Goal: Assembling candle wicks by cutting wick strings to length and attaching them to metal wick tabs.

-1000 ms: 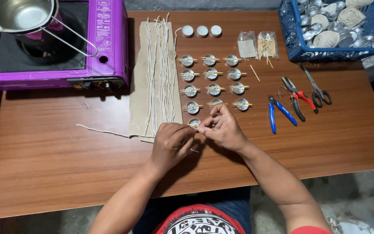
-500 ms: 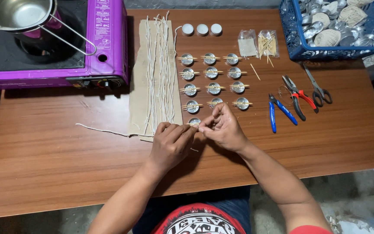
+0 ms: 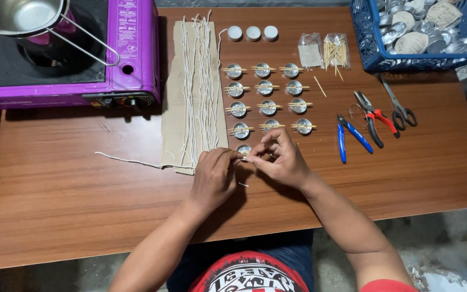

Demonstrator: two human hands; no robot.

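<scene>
On the bench (image 3: 82,205) a portable gas stove (image 3: 66,54) stands at the far left with a saucepan (image 3: 20,15) on it. Right of it lies a cardboard strip (image 3: 175,97) carrying wick strings (image 3: 201,81). Right again, rows of small metal cups (image 3: 266,100) sit behind both hands, three lids (image 3: 253,33) beyond them. Pliers (image 3: 373,116), cutters (image 3: 348,138) and scissors (image 3: 400,108) lie further right, before a basket (image 3: 406,59) at the far right corner.

Purple stove (image 3: 131,65), blue basket (image 3: 385,57), blue-handled cutters (image 3: 352,136), red-handled pliers (image 3: 377,116), brown woodgrain table (image 3: 82,205)
</scene>
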